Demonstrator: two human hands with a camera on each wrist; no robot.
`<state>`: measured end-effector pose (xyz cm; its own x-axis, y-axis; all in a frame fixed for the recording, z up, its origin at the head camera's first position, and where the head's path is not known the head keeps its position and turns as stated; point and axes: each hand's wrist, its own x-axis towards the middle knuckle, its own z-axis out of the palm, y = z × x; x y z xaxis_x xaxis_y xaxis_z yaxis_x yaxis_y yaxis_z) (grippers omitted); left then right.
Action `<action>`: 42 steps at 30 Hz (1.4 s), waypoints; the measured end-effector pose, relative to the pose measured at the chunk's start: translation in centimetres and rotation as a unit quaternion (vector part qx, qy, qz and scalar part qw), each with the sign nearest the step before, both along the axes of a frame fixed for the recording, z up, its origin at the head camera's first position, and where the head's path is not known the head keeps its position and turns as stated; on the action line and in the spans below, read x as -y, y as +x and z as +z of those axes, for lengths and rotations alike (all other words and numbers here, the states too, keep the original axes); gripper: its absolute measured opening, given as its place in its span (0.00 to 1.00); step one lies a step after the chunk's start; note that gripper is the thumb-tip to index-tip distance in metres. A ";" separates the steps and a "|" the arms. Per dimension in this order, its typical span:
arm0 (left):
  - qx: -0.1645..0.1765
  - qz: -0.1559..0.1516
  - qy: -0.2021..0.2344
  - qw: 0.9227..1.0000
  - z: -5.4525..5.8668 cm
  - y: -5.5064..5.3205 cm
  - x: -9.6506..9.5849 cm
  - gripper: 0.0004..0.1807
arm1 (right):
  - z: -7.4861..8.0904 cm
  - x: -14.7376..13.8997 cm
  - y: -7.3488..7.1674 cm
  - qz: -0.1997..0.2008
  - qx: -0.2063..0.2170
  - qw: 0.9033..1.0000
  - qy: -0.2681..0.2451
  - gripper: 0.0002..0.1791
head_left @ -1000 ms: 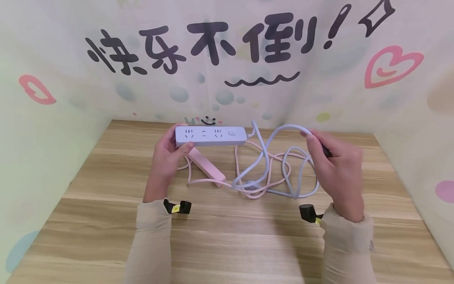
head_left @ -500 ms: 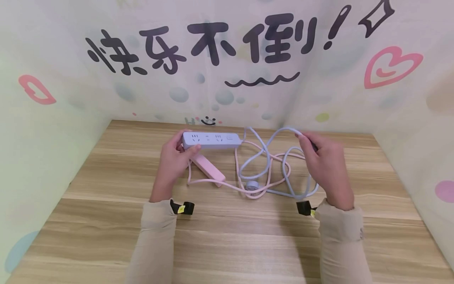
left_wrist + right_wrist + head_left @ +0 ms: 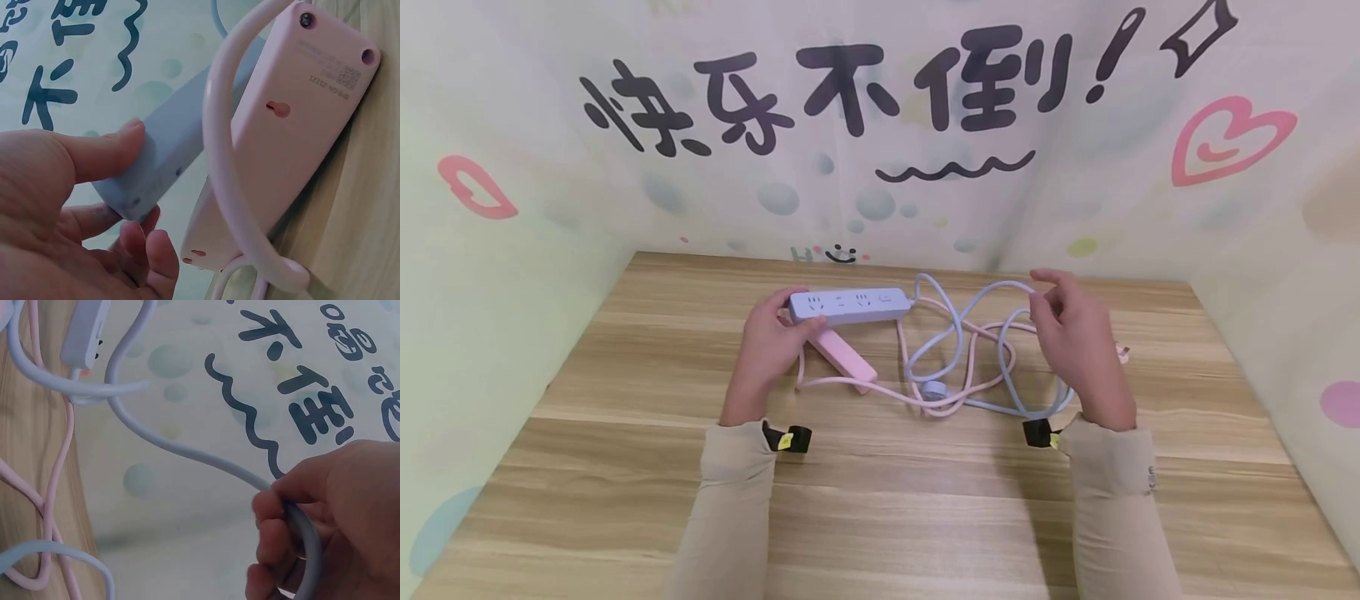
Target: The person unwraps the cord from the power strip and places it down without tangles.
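My left hand (image 3: 772,342) grips the left end of a pale blue power strip (image 3: 853,307), thumb on its front and fingers behind. The strip's sockets and switch face me. Below it a pink power strip (image 3: 844,354) lies slantwise, its underside with screw holes showing in the left wrist view. My right hand (image 3: 1077,342) pinches the blue strip's power cord (image 3: 194,455) between thumb and fingers, and the cord runs on down through the palm. Between the hands, the blue cord loops over the pink cord (image 3: 850,382) in a tangle.
A round blue plug (image 3: 933,390) lies within the tangled loops on the wooden table (image 3: 895,500). To the right of my right wrist shows a pink plug (image 3: 1122,353). A printed cloth (image 3: 880,200) with large characters stands behind the table's back edge.
The blue strip has come down toward the table and slightly right with my left hand. My right hand has moved left with the cord, and the pink plug now shows beside it.
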<state>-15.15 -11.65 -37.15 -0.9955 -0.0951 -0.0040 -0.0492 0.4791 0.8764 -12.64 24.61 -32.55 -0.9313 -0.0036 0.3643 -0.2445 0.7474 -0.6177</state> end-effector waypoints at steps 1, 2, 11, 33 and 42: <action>0.004 0.000 -0.003 1.000 0.0 0.0 0.0 0.29 | 0.0 0.1 -0.1 0.004 0.012 1.000 0.001 0.19; 0.011 0.001 -0.006 1.000 0.0 0.0 0.1 0.29 | -0.1 0.1 -0.1 0.009 0.019 1.000 0.002 0.19; 0.066 -0.002 -0.003 0.998 -0.5 -0.1 0.4 0.32 | -1.2 0.9 -0.8 0.064 0.100 0.991 0.058 0.18; 0.056 -0.001 -0.007 0.998 -0.3 -0.1 0.1 0.38 | -1.3 0.9 -0.8 0.154 0.200 0.961 0.108 0.33; 0.013 0.059 -0.008 0.998 0.5 0.4 0.0 0.34 | -0.9 0.9 -0.4 0.083 0.148 0.982 0.085 0.31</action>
